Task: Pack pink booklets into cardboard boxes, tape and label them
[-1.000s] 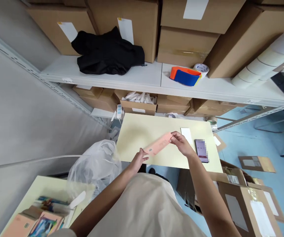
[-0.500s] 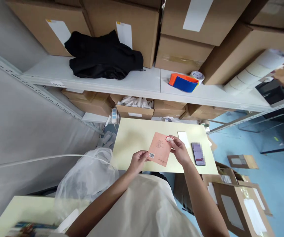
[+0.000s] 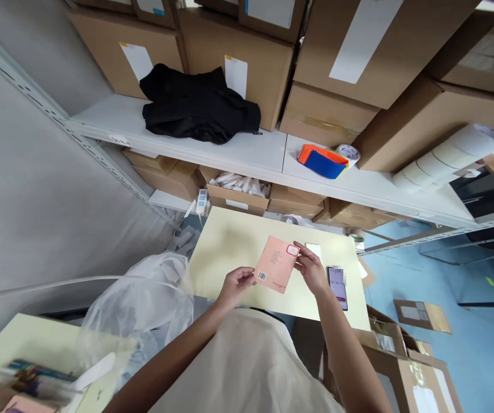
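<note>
Below frame centre, our left hand [image 3: 232, 285] and right hand [image 3: 312, 271] grip the pink booklet [image 3: 276, 265]; we should pinch its edges lightly.

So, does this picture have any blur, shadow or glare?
In the head view, a soft shadow darkens the tabletop left of the pink booklet; in the same head view, the books at lower left look smeared, the tape on a cardboard box shows a faint glint, and blocky squares hide part of the phone.
</note>
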Motion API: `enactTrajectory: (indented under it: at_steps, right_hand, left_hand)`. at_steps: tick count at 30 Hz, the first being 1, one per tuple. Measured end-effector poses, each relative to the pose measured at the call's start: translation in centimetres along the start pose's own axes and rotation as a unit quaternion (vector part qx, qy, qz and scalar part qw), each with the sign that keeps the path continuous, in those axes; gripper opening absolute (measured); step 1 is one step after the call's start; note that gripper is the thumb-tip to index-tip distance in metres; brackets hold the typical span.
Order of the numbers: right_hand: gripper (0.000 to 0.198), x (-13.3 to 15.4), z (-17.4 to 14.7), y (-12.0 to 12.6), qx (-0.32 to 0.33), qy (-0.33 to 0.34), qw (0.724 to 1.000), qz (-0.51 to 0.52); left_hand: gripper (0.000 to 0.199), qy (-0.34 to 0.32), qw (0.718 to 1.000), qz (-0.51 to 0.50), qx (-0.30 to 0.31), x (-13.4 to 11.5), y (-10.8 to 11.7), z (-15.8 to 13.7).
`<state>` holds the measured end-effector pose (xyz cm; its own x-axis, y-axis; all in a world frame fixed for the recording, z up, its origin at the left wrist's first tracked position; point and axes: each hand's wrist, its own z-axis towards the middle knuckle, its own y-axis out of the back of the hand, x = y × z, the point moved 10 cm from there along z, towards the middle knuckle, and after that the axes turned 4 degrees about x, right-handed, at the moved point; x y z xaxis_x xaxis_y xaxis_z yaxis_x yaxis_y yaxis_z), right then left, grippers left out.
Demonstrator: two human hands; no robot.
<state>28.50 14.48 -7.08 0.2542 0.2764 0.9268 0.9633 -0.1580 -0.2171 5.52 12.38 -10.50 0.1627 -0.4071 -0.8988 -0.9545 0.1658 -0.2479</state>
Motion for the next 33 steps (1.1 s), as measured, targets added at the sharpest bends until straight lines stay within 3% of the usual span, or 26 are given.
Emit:
enactTrajectory:
  at_steps: [4, 10, 13, 16, 20, 24, 29, 33]
  right_hand:
    - [0.037, 1.1, 0.2, 1.0, 0.03, 0.047, 0.997, -0.056]
    - [0.04, 4.4, 1.6, 0.3, 0.119, 0.125, 0.974, -0.144]
    - [0.026, 5.6, 2.3, -0.7, 0.165, 0.152, 0.953, -0.202]
    - [0.025, 5.2, 2.8, -0.7, 0.192, 0.123, 0.95, -0.215]
    - [0.032, 4.8, 3.1, 0.3, 0.162, 0.069, 0.964, -0.197]
    - [0.034, 5.4, 3.2, -0.2, 0.126, 0.066, 0.972, -0.189]
    - [0.049, 4.4, 1.5, 1.1, 0.028, 0.046, 0.996, -0.075]
    - [0.046, 0.9, -1.9, 0.6, 0.053, -0.009, 0.998, -0.013]
  left_hand:
    - [0.025, 0.019, 1.0, -0.023, -0.007, 0.7, -0.4, 0.0]
    - [0.035, 0.094, 0.992, -0.061, 0.06, 2.1, -3.1, 0.3]
    - [0.038, 0.106, 0.991, -0.004, 0.087, 1.7, -4.1, 0.6]
    - [0.047, 0.081, 0.993, 0.055, 0.072, 0.3, -3.7, 1.0]
    - [0.055, 0.01, 0.99, 0.109, 0.084, -2.2, -4.1, 1.2]
    - [0.042, -0.048, 0.984, 0.15, 0.087, -3.4, -5.3, 1.1]
    - [0.037, -0.023, 0.993, 0.11, 0.022, -2.4, -4.4, 0.7]
    - [0.04, -0.003, 0.997, 0.079, 0.014, -1.3, -3.7, 0.6]
